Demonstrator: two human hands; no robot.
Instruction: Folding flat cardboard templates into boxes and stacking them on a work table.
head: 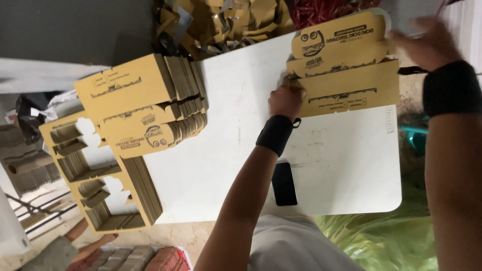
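Observation:
A flat yellow die-cut cardboard box blank (346, 70) with dark print lies at the far right of the white table (226, 150). My left hand (285, 98), with a black wristband, grips the blank's left edge. My right hand (427, 42), also with a black wristband and blurred, holds the blank's upper right edge. The blank is partly folded along its creases.
A thick stack of the same yellow blanks (145, 105) sits at the table's left, with a stack of leftover cut-out frames (100, 180) beside it. Cardboard scraps (221, 22) are piled at the far edge. A black phone (284, 183) lies near me. Green plastic sheeting (381, 241) is at the lower right.

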